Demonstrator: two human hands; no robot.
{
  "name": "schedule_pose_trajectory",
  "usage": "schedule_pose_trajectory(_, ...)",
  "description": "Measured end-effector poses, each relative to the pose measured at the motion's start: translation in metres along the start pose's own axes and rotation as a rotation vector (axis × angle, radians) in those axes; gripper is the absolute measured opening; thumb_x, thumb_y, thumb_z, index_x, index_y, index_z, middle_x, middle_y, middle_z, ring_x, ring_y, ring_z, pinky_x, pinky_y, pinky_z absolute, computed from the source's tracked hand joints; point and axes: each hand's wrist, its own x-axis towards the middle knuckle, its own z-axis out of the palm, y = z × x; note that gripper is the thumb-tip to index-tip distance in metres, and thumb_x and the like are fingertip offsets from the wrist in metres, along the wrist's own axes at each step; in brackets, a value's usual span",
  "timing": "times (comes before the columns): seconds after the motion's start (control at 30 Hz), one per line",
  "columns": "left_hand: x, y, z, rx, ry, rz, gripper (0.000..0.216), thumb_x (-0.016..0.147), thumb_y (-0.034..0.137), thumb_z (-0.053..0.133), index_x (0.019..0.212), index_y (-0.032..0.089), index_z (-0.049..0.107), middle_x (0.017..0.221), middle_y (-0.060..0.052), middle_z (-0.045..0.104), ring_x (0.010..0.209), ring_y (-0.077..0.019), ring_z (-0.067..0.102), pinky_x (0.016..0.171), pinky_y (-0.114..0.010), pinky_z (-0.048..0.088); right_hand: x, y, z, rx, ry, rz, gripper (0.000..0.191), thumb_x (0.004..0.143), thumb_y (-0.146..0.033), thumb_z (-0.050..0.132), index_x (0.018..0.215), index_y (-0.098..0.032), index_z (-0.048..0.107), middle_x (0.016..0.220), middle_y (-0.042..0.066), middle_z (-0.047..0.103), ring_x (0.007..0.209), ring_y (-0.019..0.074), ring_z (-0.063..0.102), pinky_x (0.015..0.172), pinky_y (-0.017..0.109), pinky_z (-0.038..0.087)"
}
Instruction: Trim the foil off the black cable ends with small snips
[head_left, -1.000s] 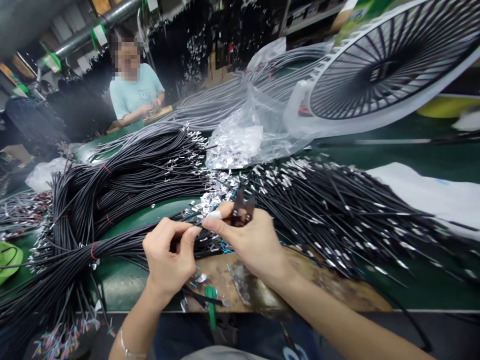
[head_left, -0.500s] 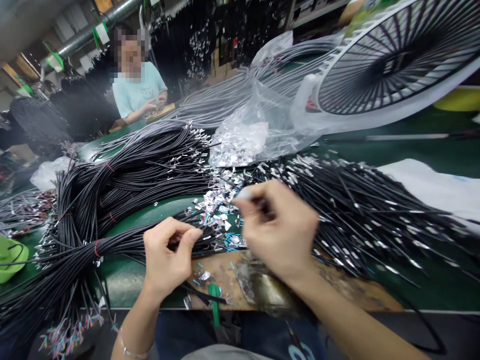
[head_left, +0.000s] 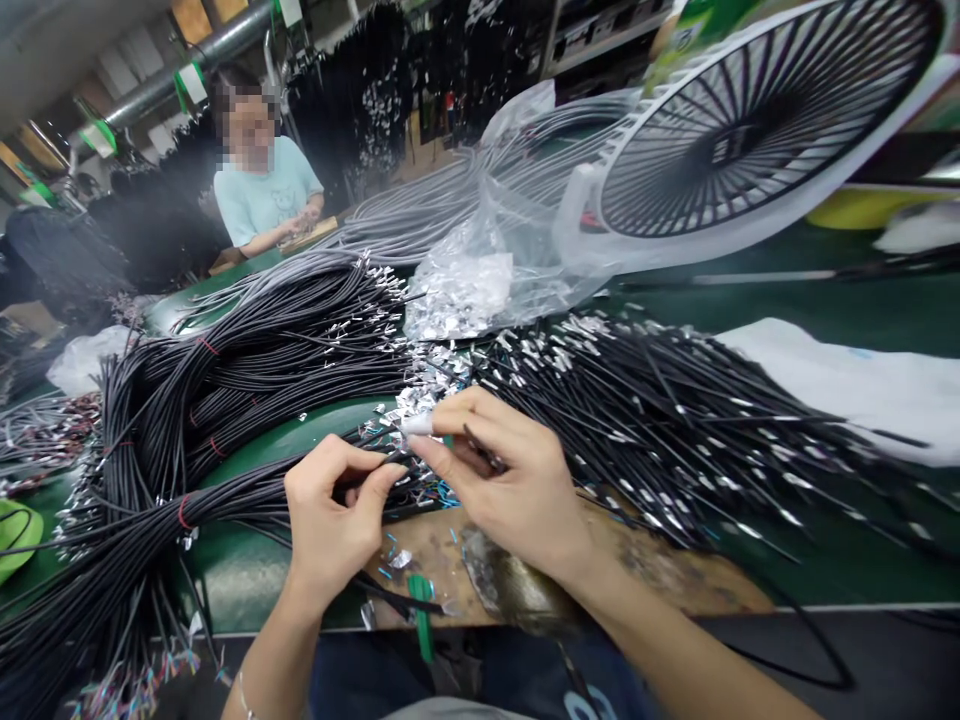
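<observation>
My left hand (head_left: 337, 515) is closed in a pinch on the end of a black cable (head_left: 394, 458), near the tied bundle of black cables (head_left: 255, 487). My right hand (head_left: 510, 480) has come close beside it, thumb and forefinger pinched at the cable's tip. A white cover (head_left: 418, 425) sits on a fingertip of that hand. Something dark and thin shows within its curled fingers, too hidden to name. What the right fingertips grip is also hidden. Silvery foil scraps (head_left: 420, 395) lie just beyond both hands.
Loose black cables with foil ends (head_left: 660, 430) spread to the right. A clear bag of scraps (head_left: 465, 290) and a white fan (head_left: 720, 150) stand behind. A worn wooden board (head_left: 675, 570) lies at the near edge. Across the table sits a person (head_left: 266, 190).
My right hand has moved left and down, bringing its fingertips to the cable end by my left hand. My left hand keeps its pinch. The view has shifted slightly.
</observation>
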Motion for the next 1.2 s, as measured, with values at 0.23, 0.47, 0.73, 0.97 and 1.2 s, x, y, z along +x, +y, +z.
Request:
schedule_pose_trajectory(0.23, 0.006, 0.0, 0.002, -0.085, -0.186, -0.192, 0.01, 0.076, 0.023, 0.063, 0.079, 0.016, 0.069, 0.065, -0.002, 0.067, 0.054, -0.0126, 0.058, 0.051, -0.022, 0.045, -0.007, 0.004, 0.004, -0.263, -0.001, -0.248, 0.015, 0.082, -0.007, 0.047, 0.077, -0.019, 0.056, 0.07, 0.004, 0.056, 0.059, 0.012, 0.055, 0.049, 0.021, 0.044)
schedule_pose_trajectory(0.47, 0.01, -0.001, -0.009, -0.329, -0.156, -0.222, 0.013, 0.07, 0.024, 0.069, 0.061, 0.015, 0.065, 0.053, 0.0, 0.058, 0.046, -0.0097, 0.049, 0.043, -0.02, 0.038, -0.003, -0.002, 0.003, -0.006, 0.01, -0.108, 0.014, 0.08, -0.008, 0.05, 0.072, -0.019, 0.053, 0.068, 0.002, 0.053, 0.06, 0.0125, 0.052, 0.05, 0.022, 0.042)
schedule_pose_trajectory(0.73, 0.003, 0.001, -0.005, -0.136, 0.128, 0.174, 0.012, 0.071, 0.013, 0.072, 0.067, 0.019, 0.063, 0.059, 0.004, 0.057, 0.053, -0.008, 0.049, 0.049, -0.02, 0.037, -0.001, 0.0, 0.001, 0.296, -0.192, 0.329, 0.012, 0.083, -0.029, 0.05, 0.076, -0.019, 0.052, 0.063, -0.001, 0.054, 0.056, 0.0113, 0.051, 0.051, 0.021, 0.044)
schedule_pose_trajectory(0.97, 0.0, 0.001, -0.006, -0.09, 0.137, 0.175, 0.012, 0.079, 0.013, 0.064, 0.069, 0.018, 0.06, 0.062, 0.004, 0.055, 0.052, -0.0078, 0.049, 0.047, -0.021, 0.039, -0.008, 0.003, 0.0, 0.212, -0.197, 0.066, 0.014, 0.089, -0.021, 0.047, 0.089, -0.018, 0.061, 0.081, 0.003, 0.065, 0.073, 0.0131, 0.06, 0.066, 0.022, 0.048)
schedule_pose_trajectory(1.2, 0.0, 0.002, -0.006, -0.058, 0.136, 0.202, 0.012, 0.077, 0.011, 0.066, 0.07, 0.019, 0.06, 0.063, 0.005, 0.057, 0.053, -0.0073, 0.051, 0.048, -0.02, 0.039, -0.005, 0.002, -0.001, 0.201, -0.175, 0.043, 0.019, 0.087, -0.017, 0.049, 0.079, -0.016, 0.067, 0.069, 0.002, 0.066, 0.063, 0.0121, 0.06, 0.058, 0.021, 0.048)
